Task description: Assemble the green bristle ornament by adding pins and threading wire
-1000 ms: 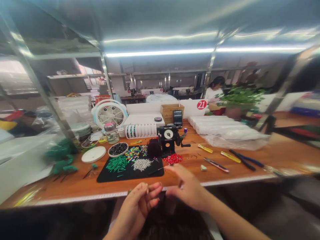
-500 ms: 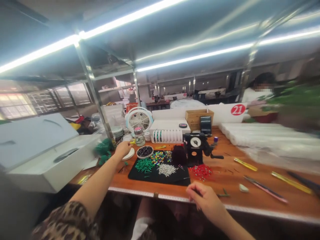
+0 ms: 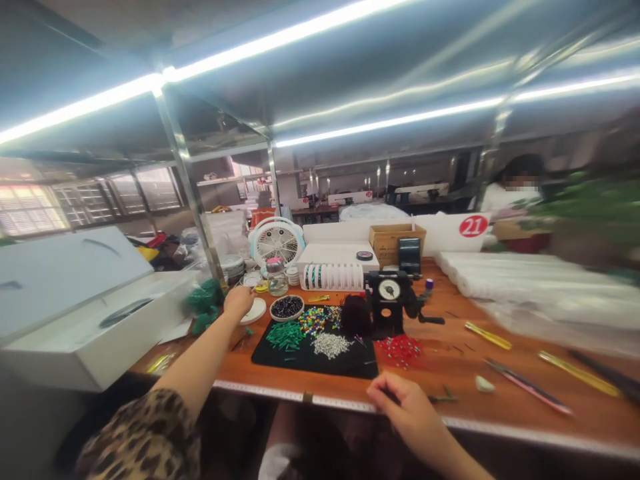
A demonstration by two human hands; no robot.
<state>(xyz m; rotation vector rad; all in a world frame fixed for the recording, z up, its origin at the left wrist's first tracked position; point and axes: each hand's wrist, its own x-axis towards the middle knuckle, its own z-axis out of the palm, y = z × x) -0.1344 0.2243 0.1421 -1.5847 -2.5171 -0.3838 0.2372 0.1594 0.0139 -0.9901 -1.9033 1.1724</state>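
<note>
"White, that round lid [image 3: 256,313] on the wooden table [image 3: 443,363]. Is it the thing closest to the left hand [image 3: 239,303]?"

"Closest, yes. The hand covers its left part, and the rest shows below and to the right of the fingers. Touching or just above it, I can't say."

"How are those fingers set?"

"Bent, tips aimed rightward, towards the glass jar [image 3: 277,283] with the pink cap. Whether they grip anything I can't tell; the back of the hand is in the way."

"And which way does the lid run?"

"It's round, so no long axis. What counts is nearness: the left hand is right by it, while the right hand [image 3: 403,402] is well apart, at the table's front edge, past the black mat [image 3: 302,361]."

"Right fingers?"

"Curled narrow, thumb up against forefinger. Anything tiny between them doesn't show. A dark green stem [image 3: 447,398] lies just beside the knuckles, and the red pieces [image 3: 400,349] farther back."

"Between the hands?"

"A dish [image 3: 287,319] of black beads beside the lid, then green sticks [image 3: 285,337] and silver beads [image 3: 331,345] on the mat."
</note>
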